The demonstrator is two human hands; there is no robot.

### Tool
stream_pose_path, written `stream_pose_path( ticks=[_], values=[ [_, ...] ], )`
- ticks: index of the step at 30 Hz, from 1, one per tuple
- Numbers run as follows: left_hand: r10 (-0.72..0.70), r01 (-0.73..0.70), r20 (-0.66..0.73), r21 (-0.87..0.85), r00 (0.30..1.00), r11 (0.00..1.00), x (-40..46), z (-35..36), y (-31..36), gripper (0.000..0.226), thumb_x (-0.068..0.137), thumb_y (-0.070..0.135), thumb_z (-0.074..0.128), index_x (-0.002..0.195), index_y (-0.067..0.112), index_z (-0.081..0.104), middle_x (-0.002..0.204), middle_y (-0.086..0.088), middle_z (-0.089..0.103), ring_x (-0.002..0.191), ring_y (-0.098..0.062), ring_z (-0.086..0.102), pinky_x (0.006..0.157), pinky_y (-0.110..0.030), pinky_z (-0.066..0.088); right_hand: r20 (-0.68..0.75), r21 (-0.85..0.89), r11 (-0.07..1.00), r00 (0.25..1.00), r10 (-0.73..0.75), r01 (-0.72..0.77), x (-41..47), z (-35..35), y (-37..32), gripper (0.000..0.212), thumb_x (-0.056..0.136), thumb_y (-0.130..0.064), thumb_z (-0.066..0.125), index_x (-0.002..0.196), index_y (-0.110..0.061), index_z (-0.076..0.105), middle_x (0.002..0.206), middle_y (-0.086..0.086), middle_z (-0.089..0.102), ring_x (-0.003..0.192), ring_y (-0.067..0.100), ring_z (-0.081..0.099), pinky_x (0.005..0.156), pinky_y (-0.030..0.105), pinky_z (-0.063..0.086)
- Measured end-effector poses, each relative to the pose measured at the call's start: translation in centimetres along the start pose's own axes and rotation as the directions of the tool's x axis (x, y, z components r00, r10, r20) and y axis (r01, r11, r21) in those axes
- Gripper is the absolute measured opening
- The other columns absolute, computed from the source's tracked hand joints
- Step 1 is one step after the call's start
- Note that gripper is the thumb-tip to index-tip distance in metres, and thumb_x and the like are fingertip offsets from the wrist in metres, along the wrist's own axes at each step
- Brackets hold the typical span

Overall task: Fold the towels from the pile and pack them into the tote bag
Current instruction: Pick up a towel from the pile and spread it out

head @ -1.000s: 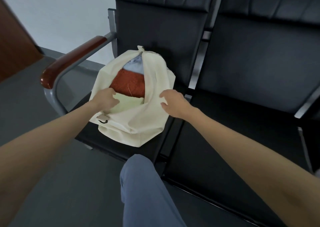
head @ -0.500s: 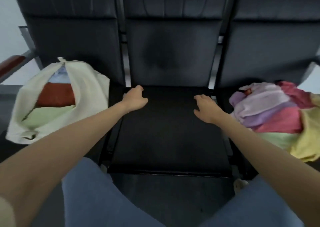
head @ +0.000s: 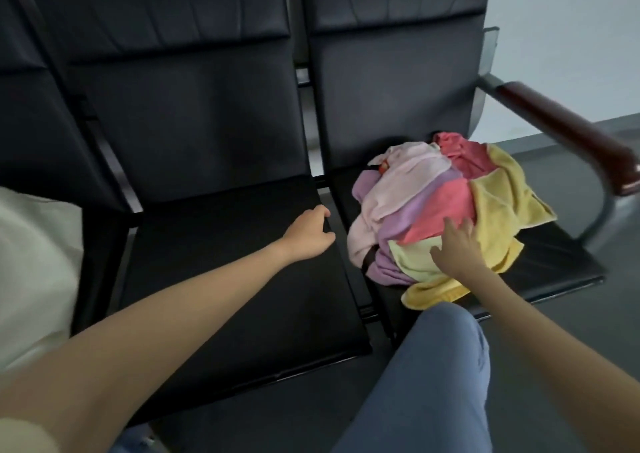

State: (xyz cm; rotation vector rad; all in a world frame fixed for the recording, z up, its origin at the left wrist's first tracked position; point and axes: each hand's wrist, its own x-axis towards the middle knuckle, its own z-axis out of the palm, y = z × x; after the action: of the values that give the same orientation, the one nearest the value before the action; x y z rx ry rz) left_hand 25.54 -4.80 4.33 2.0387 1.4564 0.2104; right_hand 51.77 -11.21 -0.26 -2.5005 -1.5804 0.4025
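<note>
A row of black seats [head: 221,251] fills the frame; a wooden armrest [head: 568,130] runs down the right edge. The towel pile [head: 446,206] sits right of centre, the cream tote bag [head: 31,272] at the left edge. Right hand [head: 459,248] lies flat on the pile, grip apart. Left hand [head: 308,234] hangs loosely curled mid-frame, holding nothing.

Black bench seats [head: 221,262], towel pile [head: 446,210], tote bag [head: 31,272]

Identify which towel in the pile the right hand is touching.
The pale green towel at the pile's front: the right hand rests on it, below the coral-pink one.
</note>
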Motion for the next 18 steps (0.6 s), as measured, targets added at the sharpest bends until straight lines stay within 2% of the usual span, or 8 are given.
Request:
stream_pose_path(
  ticks=[2,4,6,8,10,13,16,18],
  values=[
    [0.053,-0.054,0.036,0.012,0.998,0.998,1.3,1.8,2.0,0.051,0.092,0.019,0.057,0.139,0.009,0.039,0.134,-0.012,0.048,0.119,-0.024,0.050,0.095,-0.034,0.044,-0.048,0.146,0.976,0.984,0.172,-0.163,0.4,0.1,1.6,0.069,0.090,-0.013,0.054,0.146,-0.001,0.015,0.149,0.031,0.011,0.136,0.045,0.019,0.107,0.048,0.027],
    [0.097,-0.098,0.071,0.014,0.993,0.995,2.4,3.3,3.9,0.049,0.092,0.019,0.056,0.137,0.007,0.041,0.132,-0.012,0.049,0.117,-0.025,0.051,0.093,-0.034,0.045,-0.011,0.269,0.914,0.948,0.319,-0.304,0.9,0.2,3.2,0.073,0.094,-0.015,0.051,0.148,0.000,0.006,0.150,0.031,0.007,0.136,0.046,0.018,0.110,0.048,0.024],
    [0.136,-0.137,0.091,0.004,0.986,0.991,3.3,4.5,5.5,0.047,0.092,0.019,0.056,0.136,0.005,0.042,0.132,-0.011,0.050,0.117,-0.024,0.052,0.088,-0.028,0.042,0.040,0.343,0.864,0.925,0.378,-0.368,1.6,0.3,4.8,0.068,0.095,-0.015,0.050,0.145,0.006,0.008,0.145,0.031,0.019,0.132,0.046,0.026,0.108,0.048,0.028],
    [0.154,-0.154,0.106,-0.008,0.982,0.988,4.1,5.5,6.6,0.050,0.093,0.019,0.057,0.138,0.006,0.042,0.135,-0.011,0.049,0.120,-0.023,0.050,0.088,-0.024,0.038,0.077,0.405,0.830,0.919,0.386,-0.383,2.1,0.3,6.2,0.060,0.095,-0.014,0.052,0.138,0.011,0.019,0.134,0.029,0.036,0.120,0.042,0.040,0.094,0.046,0.040],
    [0.155,-0.152,0.124,-0.034,0.980,0.988,4.8,6.3,7.1,0.051,0.093,0.020,0.057,0.139,0.007,0.042,0.137,-0.010,0.049,0.123,-0.022,0.049,0.097,-0.027,0.040,0.113,0.499,0.764,0.905,0.411,-0.410,2.4,0.2,7.2,0.056,0.091,-0.010,0.056,0.136,0.007,0.028,0.119,0.022,0.048,0.100,0.033,0.050,0.077,0.041,0.045],
    [0.128,-0.115,0.131,-0.099,0.983,0.988,5.4,7.3,7.4,0.046,0.091,0.022,0.061,0.134,0.011,0.048,0.129,-0.006,0.055,0.119,-0.020,0.052,0.101,-0.033,0.043,0.104,0.673,0.617,0.878,0.467,-0.408,2.3,-0.4,7.6,0.050,0.087,-0.005,0.057,0.135,0.002,0.043,0.106,0.012,0.054,0.089,0.023,0.053,0.077,0.037,0.050],
    [0.147,-0.112,0.166,-0.207,0.975,0.972,4.8,7.9,7.6,0.039,0.086,0.023,0.070,0.123,0.014,0.058,0.117,-0.001,0.063,0.106,-0.014,0.059,0.095,-0.028,0.047,0.094,0.845,0.425,0.873,0.479,-0.324,1.6,-1.4,6.7,0.043,0.087,-0.006,0.060,0.128,0.001,0.053,0.093,0.006,0.059,0.083,0.020,0.058,0.079,0.033,0.054],
    [0.163,-0.099,0.246,-0.255,0.955,0.962,4.3,8.7,7.5,0.050,0.081,0.029,0.077,0.126,0.016,0.058,0.116,0.004,0.062,0.106,-0.012,0.059,0.093,-0.023,0.047,0.122,0.922,0.281,0.890,0.440,-0.265,0.9,-2.4,5.6,0.040,0.086,-0.002,0.062,0.125,0.001,0.056,0.084,0.006,0.059,0.074,0.017,0.058,0.079,0.032,0.055]
  ],
)
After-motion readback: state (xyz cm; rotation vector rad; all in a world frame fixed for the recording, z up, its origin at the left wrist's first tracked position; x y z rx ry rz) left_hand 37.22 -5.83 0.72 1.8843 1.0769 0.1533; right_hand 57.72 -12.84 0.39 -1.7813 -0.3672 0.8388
